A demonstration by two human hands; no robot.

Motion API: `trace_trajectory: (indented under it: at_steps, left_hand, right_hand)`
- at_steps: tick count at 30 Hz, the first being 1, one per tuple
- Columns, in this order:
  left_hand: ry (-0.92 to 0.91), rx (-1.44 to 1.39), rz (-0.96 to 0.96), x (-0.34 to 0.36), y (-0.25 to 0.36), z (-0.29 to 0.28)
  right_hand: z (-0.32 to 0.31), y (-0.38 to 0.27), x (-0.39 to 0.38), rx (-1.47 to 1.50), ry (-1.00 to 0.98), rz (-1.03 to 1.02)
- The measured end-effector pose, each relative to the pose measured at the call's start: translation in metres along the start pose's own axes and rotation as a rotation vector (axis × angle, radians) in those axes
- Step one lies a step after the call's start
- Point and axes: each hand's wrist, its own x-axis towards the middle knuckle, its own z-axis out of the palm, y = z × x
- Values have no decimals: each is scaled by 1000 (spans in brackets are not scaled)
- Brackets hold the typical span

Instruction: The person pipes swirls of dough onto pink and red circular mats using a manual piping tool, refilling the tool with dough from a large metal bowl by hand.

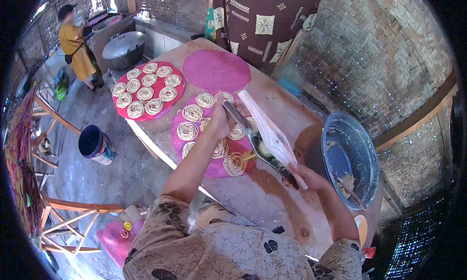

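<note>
In both hands is a long wooden hand press, with a pale wooden lever [266, 128] lying along a dark lower bar [236, 115]. Pale dough [264, 148] shows between the two bars. My left hand [222, 120] is closed round the far end of the dark bar. At the near end, my right hand [311, 177] wraps the ends of the bars. Below the press lies a round pink mat [214, 170] bearing several coiled nests of pale dough strands. A brass-coloured part [249, 155] shows beside one nest [235, 163]; whether it joins the press is hidden.
On the table, a red mat [159, 102] of dough nests lies far left, beside a bare pink mat [216, 70]. A blue basin [354, 129] stands right. A dark bucket [96, 144] is on the floor; a person in yellow [78, 48] stands near a lidded pot [123, 47].
</note>
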Motion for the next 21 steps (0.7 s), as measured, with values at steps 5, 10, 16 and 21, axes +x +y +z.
trace_trajectory:
  at_steps: [5,10,16,21]
  left_hand:
    - [-3,779,-397,-40,-58,-27]
    - [-22,757,-492,-41,-78,-43]
    - [-52,862,-515,-37,-76,-50]
    - [-15,907,-472,-48,-62,-28]
  right_hand:
    - [-3,25,3,43,-39,-97]
    - [2,29,5,17,19,-113]
    - [11,23,9,-103,87,-211]
    - [9,18,13,-155,105,-194]
